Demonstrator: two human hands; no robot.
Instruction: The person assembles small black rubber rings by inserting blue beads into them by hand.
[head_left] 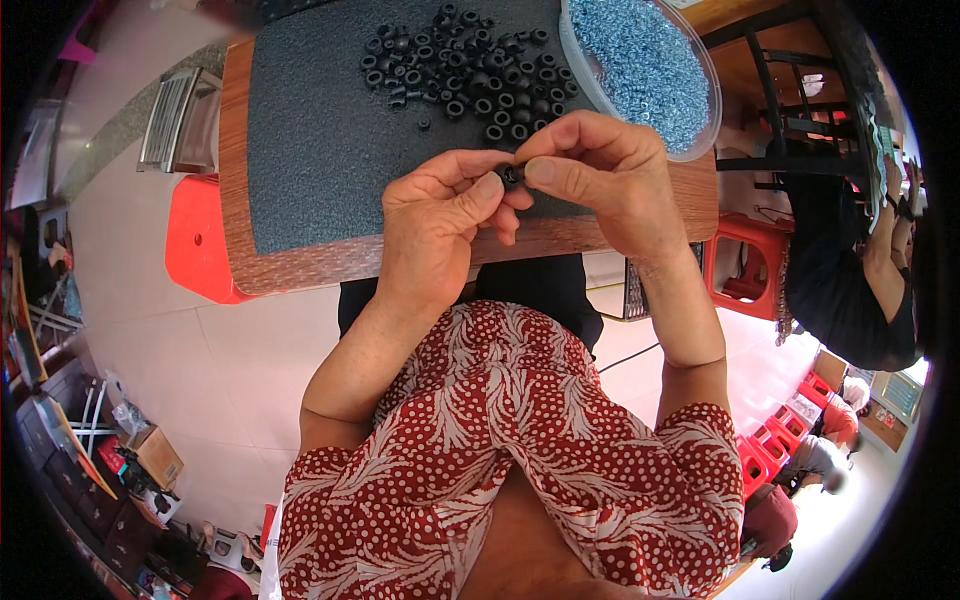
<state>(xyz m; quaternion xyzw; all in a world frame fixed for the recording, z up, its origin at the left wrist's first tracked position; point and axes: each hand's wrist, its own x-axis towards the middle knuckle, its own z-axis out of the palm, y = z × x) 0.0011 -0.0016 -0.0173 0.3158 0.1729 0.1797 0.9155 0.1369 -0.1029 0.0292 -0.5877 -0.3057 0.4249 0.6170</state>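
Observation:
Between the fingertips of both hands, just above the table's near edge, is a small round black part (511, 177). My left hand (445, 215) pinches it from the left with thumb and fingers. From the right, my right hand (605, 180) closes thumb and forefinger on or against it; the fingertips hide most of the part. Beyond the hands lies a loose heap of small black ring-like parts (480, 70), several showing a hole. A round clear tub (716, 100) at the far right holds many tiny bluish, glassy-looking pieces (640, 65).
A dark textured mat (310, 130) covers much of the wooden table (238, 130). Red stools stand by its left side (195, 240) and right side (745, 265). A person in black (835, 270) is at the right, near a dark metal frame (770, 100).

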